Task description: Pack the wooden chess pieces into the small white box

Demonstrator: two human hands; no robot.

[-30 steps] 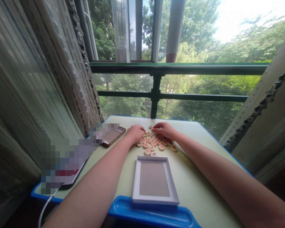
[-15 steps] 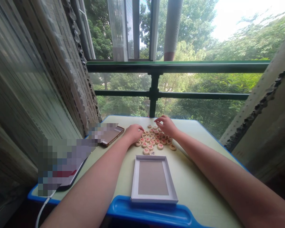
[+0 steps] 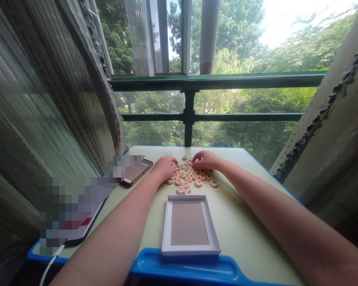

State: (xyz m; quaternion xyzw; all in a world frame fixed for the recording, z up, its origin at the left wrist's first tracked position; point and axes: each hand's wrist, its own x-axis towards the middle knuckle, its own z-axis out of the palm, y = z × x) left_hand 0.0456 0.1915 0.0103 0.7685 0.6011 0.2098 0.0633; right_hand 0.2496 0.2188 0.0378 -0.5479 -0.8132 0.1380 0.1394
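Note:
Round wooden Chinese chess pieces point(image 3: 186, 178) with red and black characters lie loosely grouped on the pale table. At the group's left edge is my left hand point(image 3: 166, 166), its fingers curled and their tips at the pieces; what they hold, if anything, is hidden. My right hand point(image 3: 208, 159) reaches over the far right of the group. Its thumb and fingers are bent together down at a piece, and the hand covers some pieces behind it. Nearer to me stands a shallow open white box tray point(image 3: 164, 230), with nothing in it.
A second shallow box part point(image 3: 136, 174) with a patterned side lies left of my left hand. A phone point(image 3: 92, 226), partly blurred out, rests along the left side with a white cable point(image 3: 49, 264). The table point(image 3: 241, 234) has a blue rim; curtains and a green railing point(image 3: 226, 81) surround it.
My right hand has come down from above the far pieces, and its fingers have drawn together at them. My left hand stays by the left edge. The whole view has shifted slightly.

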